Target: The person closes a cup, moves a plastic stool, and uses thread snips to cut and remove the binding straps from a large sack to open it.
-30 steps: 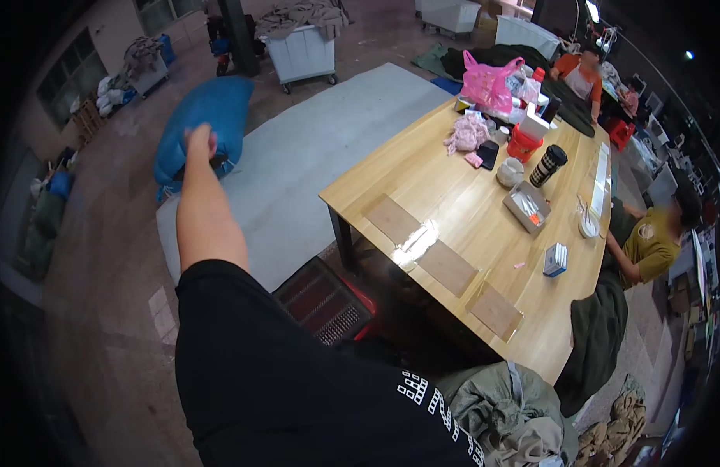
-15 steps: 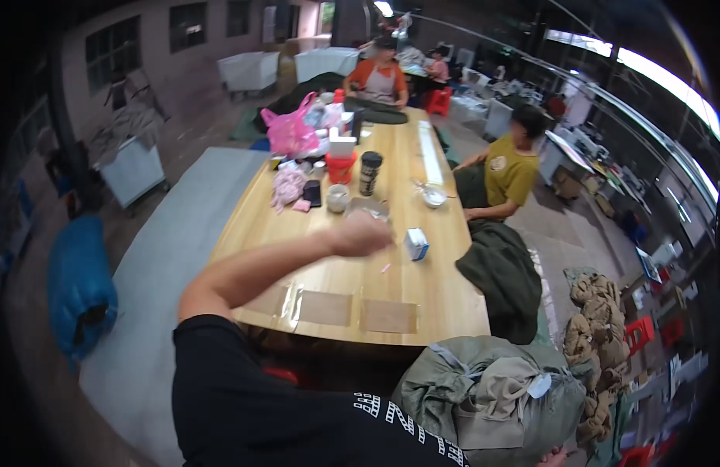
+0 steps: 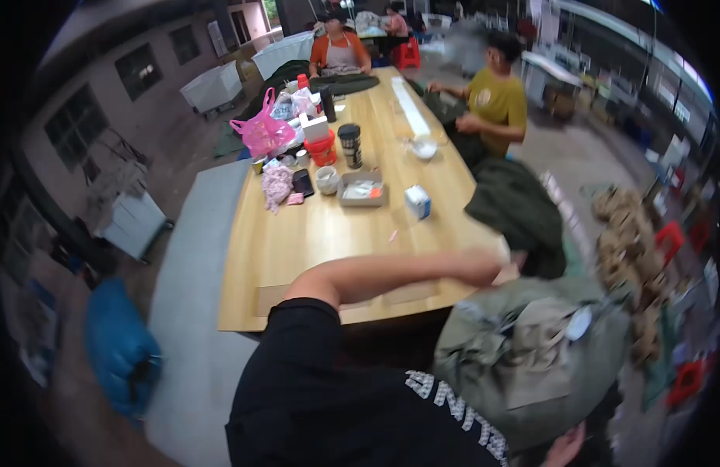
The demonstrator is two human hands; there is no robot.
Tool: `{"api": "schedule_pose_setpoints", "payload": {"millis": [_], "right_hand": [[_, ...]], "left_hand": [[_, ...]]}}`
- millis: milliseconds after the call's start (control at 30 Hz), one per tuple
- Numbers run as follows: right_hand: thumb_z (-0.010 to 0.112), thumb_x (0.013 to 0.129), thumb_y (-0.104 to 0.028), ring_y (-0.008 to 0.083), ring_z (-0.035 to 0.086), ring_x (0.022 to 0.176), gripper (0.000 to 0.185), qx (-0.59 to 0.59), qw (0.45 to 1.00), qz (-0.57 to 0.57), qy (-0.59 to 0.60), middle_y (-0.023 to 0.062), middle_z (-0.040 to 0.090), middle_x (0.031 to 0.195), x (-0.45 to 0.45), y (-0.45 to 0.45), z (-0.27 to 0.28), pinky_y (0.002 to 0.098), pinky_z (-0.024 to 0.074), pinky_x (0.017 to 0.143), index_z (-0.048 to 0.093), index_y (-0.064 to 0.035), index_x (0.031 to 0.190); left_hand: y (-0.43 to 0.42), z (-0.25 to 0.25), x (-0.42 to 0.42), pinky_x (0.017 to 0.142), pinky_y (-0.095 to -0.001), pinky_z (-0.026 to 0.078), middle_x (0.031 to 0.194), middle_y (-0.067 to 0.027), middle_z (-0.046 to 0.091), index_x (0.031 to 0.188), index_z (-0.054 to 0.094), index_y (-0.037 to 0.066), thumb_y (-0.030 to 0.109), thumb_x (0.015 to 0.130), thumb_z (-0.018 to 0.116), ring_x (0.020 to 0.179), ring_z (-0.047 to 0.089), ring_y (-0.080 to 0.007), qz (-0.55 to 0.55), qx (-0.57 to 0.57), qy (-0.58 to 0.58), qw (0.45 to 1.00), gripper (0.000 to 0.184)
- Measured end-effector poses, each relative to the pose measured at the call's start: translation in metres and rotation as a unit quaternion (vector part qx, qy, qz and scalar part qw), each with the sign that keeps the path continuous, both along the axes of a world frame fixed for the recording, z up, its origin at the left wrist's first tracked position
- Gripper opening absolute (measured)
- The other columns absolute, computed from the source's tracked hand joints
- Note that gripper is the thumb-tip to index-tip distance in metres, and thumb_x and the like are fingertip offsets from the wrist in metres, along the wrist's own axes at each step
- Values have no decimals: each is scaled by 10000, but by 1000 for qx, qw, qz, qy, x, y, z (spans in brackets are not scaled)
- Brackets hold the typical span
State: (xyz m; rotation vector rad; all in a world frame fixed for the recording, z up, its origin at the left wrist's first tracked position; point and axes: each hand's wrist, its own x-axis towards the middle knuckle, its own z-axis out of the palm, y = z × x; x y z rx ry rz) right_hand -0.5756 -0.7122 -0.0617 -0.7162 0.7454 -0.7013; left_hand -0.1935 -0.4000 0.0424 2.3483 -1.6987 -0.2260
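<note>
My left arm reaches across the near end of the table, and my left hand [image 3: 484, 267] is smeared by motion at the table's right near corner. A pale blurred patch [image 3: 503, 251] shows beside its fingers; I cannot make out what it is. Just below that hand is a bulky grey-green cloth bundle [image 3: 461, 350] with a tan patch and a small white tag [image 3: 579, 324]. My right hand [image 3: 565, 447] is at the bundle's lower edge, near the bottom of the view. Its fingers show only in part, so their grip is unclear.
On the wooden table [image 3: 313, 241] stand a small open box [image 3: 364, 201], a blue-white box [image 3: 417, 201], a dark cup [image 3: 350, 145], a red tub [image 3: 321, 148] and a pink bag [image 3: 265, 134]. Dark green cloth [image 3: 519, 206] hangs over the right edge. Two people sit at the table.
My left hand has moved from over the small open box to the right and nearer, beside the bundle. The view has turned; my right hand stays near the bundle's lower edge.
</note>
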Motion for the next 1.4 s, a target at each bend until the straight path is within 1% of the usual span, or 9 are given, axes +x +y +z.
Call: {"api": "schedule_pose_setpoints", "payload": {"millis": [33, 67, 167, 433, 833, 933, 1067, 1267, 1400], "right_hand": [[431, 842, -165, 191, 553, 646, 293, 38, 996, -70, -43, 82, 577, 900, 3, -6, -13, 317, 475, 562, 507, -68, 1108], [366, 878, -190, 87, 401, 408, 344, 38, 994, 89, -59, 49, 536, 695, -19, -30, -23, 210, 354, 355, 432, -58, 1189], [317, 910, -180, 39, 259, 316, 363, 37, 994, 59, -80, 12, 518, 656, 7, 14, 15, 179, 199, 256, 335, -71, 1256], [395, 887, -208, 28, 224, 309, 329, 44, 995, 91, -24, -13, 455, 582, 68, 40, 20, 179, 173, 255, 419, -87, 1192], [438, 871, -192, 20, 240, 338, 295, 13, 985, 167, 41, -24, 453, 590, 97, 86, 1, 165, 180, 288, 462, -73, 1141], [501, 833, -143, 2, 255, 370, 259, 34, 989, 129, 69, -54, 449, 585, 102, 106, 10, 157, 179, 307, 515, -81, 1084], [502, 831, -138, -10, 274, 363, 271, -43, 986, 145, 76, 54, 577, 716, 92, 123, 13, 150, 202, 316, 498, -33, 1080], [474, 843, -148, -4, 269, 366, 300, -91, 983, 132, 89, 82, 586, 771, 100, 137, 33, 154, 205, 330, 479, 5, 1101], [389, 876, -211, 6, 243, 354, 368, 75, 975, 132, -161, 91, 584, 846, 89, 110, 48, 154, 185, 318, 417, 3, 1173]], "left_hand": [[2, 5, 25, 622, -370, 460, 758, -161, 566, 992, 488, 7, 195, 742, 540, 696, 571, -289, 41, -194, 218, 956, 317], [5, 19, 46, 626, -354, 466, 775, -129, 577, 992, 483, 14, 192, 770, 525, 663, 575, -249, 18, -389, 397, 831, 287], [27, 112, 53, 610, -320, 446, 672, -63, 566, 728, 553, 7, 339, 832, 472, 547, 527, -151, 23, -506, 687, 521, 357], [32, 19, 32, 591, -253, 470, 764, -50, 570, 1208, 341, 66, 210, 827, 520, 563, 523, -103, 213, -351, 665, 624, 446], [-20, -52, -5, 562, -248, 461, 765, -73, 578, 1051, 480, 56, 105, 791, 520, 547, 522, -121, 256, -184, 741, 593, 268], [-37, -75, -5, 565, -270, 470, 814, -99, 589, 1075, 472, 33, 91, 789, 490, 592, 546, -139, 200, -155, 679, 689, 293], [-64, -74, -29, 535, -233, 430, 754, -71, 556, 977, 504, 3, 81, 777, 497, 579, 503, -112, 251, -148, 689, 663, 215], [-103, -92, -50, 560, -218, 417, 692, -32, 564, 833, 552, -25, 123, 759, 572, 599, 509, -89, 175, -236, 429, 854, 167], [-77, -101, -59, 536, -234, 422, 678, -47, 566, 811, 538, -26, 163, 705, 648, 604, 522, -110, 201, -299, 274, 892, 242]]}}
